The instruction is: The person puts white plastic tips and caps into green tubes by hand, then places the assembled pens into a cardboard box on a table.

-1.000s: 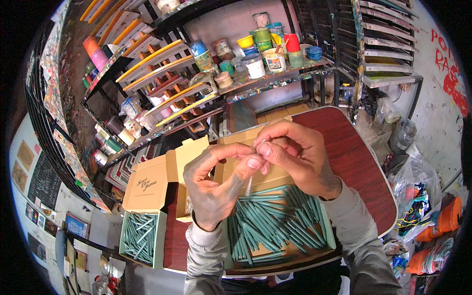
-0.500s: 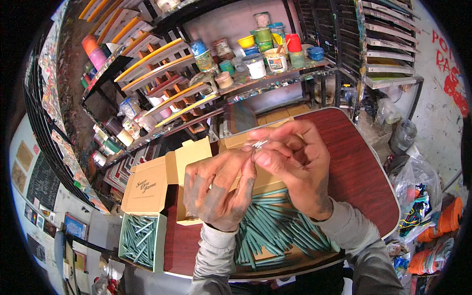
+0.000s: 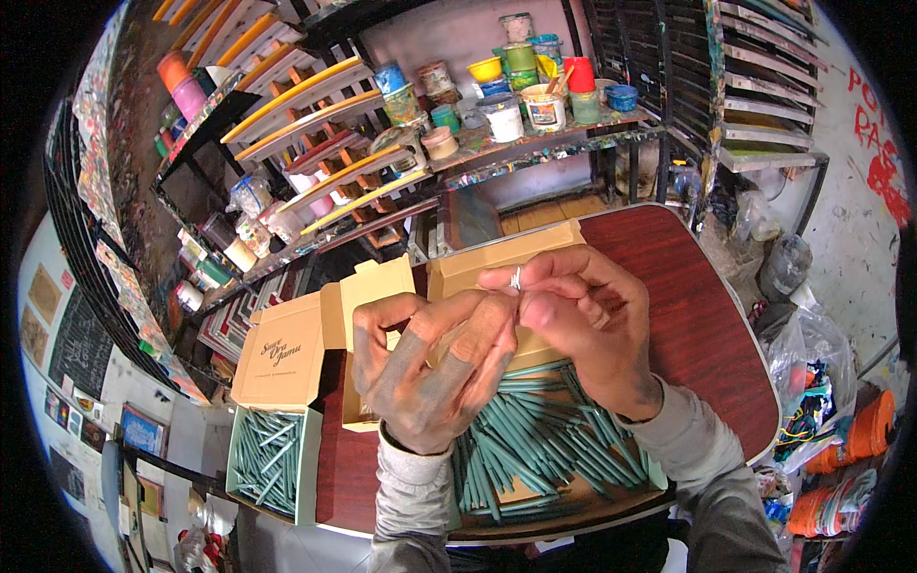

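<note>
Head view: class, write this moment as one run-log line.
Left hand: curled, close to right | Right hand: small white item at fingertips | Below: green sticks in open box

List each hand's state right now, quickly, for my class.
Left hand: fingers curled, fingertips close to the right's; whether it grips anything cannot be told.
Right hand: closed, with a small white item at its fingertips.

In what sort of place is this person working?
Most likely a paint or printing workshop: paint-smeared tubs crowd a splattered shelf, and a slatted rack stands to the right of it.
</note>
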`<action>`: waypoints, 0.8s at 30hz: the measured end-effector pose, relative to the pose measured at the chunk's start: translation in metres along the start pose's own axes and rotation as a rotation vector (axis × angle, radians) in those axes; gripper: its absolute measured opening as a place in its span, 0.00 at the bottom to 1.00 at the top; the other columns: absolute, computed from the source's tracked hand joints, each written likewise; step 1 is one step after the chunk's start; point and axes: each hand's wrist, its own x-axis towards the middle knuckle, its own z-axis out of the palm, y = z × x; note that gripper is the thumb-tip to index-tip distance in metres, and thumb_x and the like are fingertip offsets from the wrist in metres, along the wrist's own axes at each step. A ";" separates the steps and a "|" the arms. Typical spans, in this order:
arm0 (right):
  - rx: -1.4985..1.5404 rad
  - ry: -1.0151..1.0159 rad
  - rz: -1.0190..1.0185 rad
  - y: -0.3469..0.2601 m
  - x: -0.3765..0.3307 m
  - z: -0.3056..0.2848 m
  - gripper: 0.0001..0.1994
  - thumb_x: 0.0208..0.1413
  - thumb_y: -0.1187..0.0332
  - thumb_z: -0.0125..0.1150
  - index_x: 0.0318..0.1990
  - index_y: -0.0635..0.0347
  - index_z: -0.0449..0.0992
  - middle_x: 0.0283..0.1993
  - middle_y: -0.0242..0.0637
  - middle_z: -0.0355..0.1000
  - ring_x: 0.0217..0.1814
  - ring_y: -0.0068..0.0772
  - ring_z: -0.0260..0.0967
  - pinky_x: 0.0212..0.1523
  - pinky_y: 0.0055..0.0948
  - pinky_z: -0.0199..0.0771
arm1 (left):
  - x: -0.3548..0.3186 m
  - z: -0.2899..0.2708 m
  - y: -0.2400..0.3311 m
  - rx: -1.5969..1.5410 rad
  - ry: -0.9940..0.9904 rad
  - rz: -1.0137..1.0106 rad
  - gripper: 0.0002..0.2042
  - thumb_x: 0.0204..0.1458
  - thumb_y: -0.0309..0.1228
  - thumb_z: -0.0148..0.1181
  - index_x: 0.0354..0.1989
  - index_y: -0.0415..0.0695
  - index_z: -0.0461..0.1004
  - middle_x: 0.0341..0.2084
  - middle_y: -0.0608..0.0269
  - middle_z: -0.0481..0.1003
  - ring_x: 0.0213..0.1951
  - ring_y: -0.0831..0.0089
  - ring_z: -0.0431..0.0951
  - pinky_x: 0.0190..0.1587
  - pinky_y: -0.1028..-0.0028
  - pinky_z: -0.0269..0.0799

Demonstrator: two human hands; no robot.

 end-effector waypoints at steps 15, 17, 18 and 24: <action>-0.115 -0.195 -0.207 0.004 0.007 -0.011 0.06 0.64 0.78 0.55 0.46 0.69 0.73 0.58 0.47 0.70 0.60 0.31 0.69 0.65 0.34 0.66 | -0.003 0.008 -0.007 -0.738 -0.020 -0.502 0.07 0.47 0.22 0.71 0.36 0.38 0.82 0.28 0.63 0.81 0.29 0.75 0.75 0.37 0.76 0.70; -0.153 -0.239 -0.137 -0.003 0.006 -0.016 0.07 0.65 0.77 0.54 0.47 0.70 0.74 0.54 0.45 0.72 0.57 0.31 0.71 0.64 0.33 0.67 | -0.006 0.006 -0.006 -0.823 -0.020 -0.599 0.06 0.47 0.21 0.71 0.35 0.38 0.82 0.27 0.65 0.80 0.27 0.78 0.72 0.34 0.78 0.67; -0.121 -0.248 -0.052 -0.008 0.007 -0.018 0.08 0.66 0.76 0.54 0.48 0.70 0.74 0.53 0.45 0.73 0.56 0.30 0.71 0.63 0.33 0.68 | -0.007 0.005 -0.008 -0.891 -0.040 -0.632 0.04 0.48 0.20 0.69 0.33 0.37 0.82 0.26 0.67 0.79 0.26 0.83 0.68 0.30 0.81 0.62; -0.048 -0.318 0.199 -0.015 0.008 -0.020 0.12 0.68 0.71 0.54 0.51 0.71 0.76 0.46 0.43 0.78 0.52 0.30 0.75 0.58 0.32 0.73 | -0.006 -0.002 -0.009 -0.952 -0.125 -0.768 0.01 0.49 0.19 0.65 0.31 0.37 0.80 0.25 0.72 0.76 0.25 0.88 0.63 0.27 0.83 0.57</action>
